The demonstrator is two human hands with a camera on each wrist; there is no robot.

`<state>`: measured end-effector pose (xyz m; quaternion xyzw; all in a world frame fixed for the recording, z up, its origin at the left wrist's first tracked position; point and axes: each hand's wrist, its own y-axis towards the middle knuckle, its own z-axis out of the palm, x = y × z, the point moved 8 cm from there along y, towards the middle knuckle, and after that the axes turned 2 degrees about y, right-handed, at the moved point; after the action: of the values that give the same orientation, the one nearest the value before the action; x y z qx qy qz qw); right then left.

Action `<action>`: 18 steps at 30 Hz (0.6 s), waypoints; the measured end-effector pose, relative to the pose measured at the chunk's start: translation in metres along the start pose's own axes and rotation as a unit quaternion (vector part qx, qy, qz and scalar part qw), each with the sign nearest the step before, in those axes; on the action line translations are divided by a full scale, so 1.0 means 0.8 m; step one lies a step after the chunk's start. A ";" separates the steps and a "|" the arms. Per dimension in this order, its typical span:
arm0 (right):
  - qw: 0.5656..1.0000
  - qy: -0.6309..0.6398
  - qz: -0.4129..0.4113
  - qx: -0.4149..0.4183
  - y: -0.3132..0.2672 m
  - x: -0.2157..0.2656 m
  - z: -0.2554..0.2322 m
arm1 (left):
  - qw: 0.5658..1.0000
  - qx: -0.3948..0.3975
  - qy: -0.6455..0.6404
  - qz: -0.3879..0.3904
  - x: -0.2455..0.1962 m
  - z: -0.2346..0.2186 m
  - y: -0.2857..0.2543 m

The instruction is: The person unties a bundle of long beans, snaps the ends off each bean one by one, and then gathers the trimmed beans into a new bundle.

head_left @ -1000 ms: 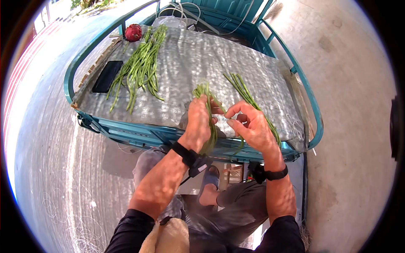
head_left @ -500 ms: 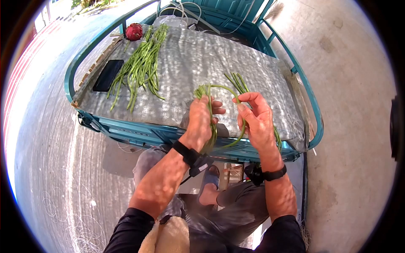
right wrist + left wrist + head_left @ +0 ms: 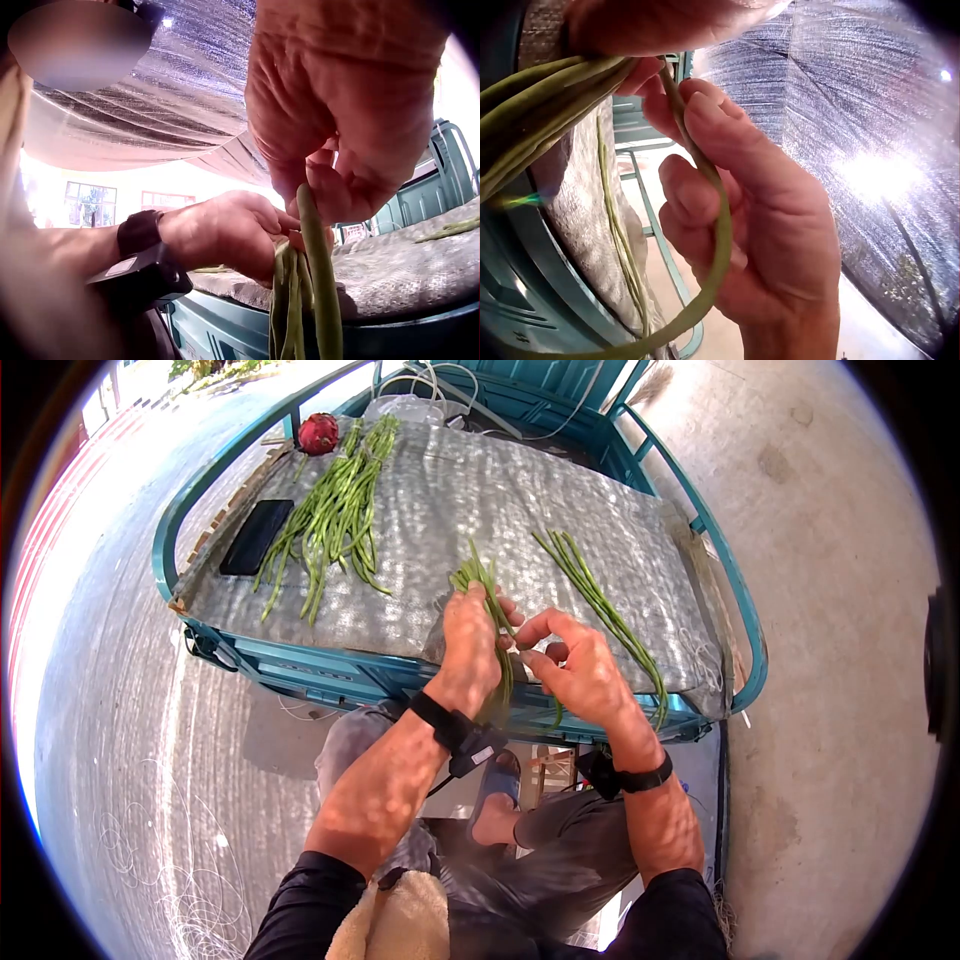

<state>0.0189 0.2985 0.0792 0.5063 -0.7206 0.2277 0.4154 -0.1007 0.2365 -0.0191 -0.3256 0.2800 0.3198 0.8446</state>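
Note:
My left hand (image 3: 472, 640) grips a small bunch of long green beans (image 3: 478, 575) upright over the near edge of the grey woven sheet (image 3: 450, 510); the bunch (image 3: 289, 300) hangs below the fist too. My right hand (image 3: 570, 665) sits just right of it and pinches a single long bean (image 3: 716, 247) that curves round its fingers (image 3: 705, 157) and runs up to the bunch (image 3: 540, 105). In the right wrist view that single bean (image 3: 319, 285) hangs down from the pinching fingers (image 3: 330, 172) beside my left hand (image 3: 225, 232).
A few loose long beans (image 3: 600, 605) lie on the sheet right of my hands. A bigger pile of beans (image 3: 335, 520) lies far left, beside a black phone (image 3: 255, 540) and a red dragon fruit (image 3: 318, 435). The teal cart rail (image 3: 740, 620) frames the bed; concrete floor surrounds it.
My right hand lifted a single bean in an arc beside the bunch, then came down and closer to my left hand. The left hand stayed in place with the bunch.

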 end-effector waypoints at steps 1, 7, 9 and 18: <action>1.000 -0.001 0.003 0.003 -0.001 0.003 0.001 | 1.000 0.001 -0.002 0.008 -0.004 0.000 -0.001; 0.999 -0.032 0.019 0.038 -0.006 0.013 0.006 | 0.999 -0.022 -0.025 0.001 -0.002 -0.003 0.000; 0.997 -0.053 0.016 0.060 -0.009 0.019 0.008 | 1.000 -0.016 -0.009 0.012 -0.004 -0.004 0.001; 0.991 -0.078 0.015 0.109 -0.017 0.022 0.012 | 1.000 -0.008 -0.002 0.016 -0.003 -0.006 0.004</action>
<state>0.0251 0.2769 0.0871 0.5543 -0.7290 0.2708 0.2967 -0.1059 0.2342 -0.0216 -0.3273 0.2810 0.3365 0.8370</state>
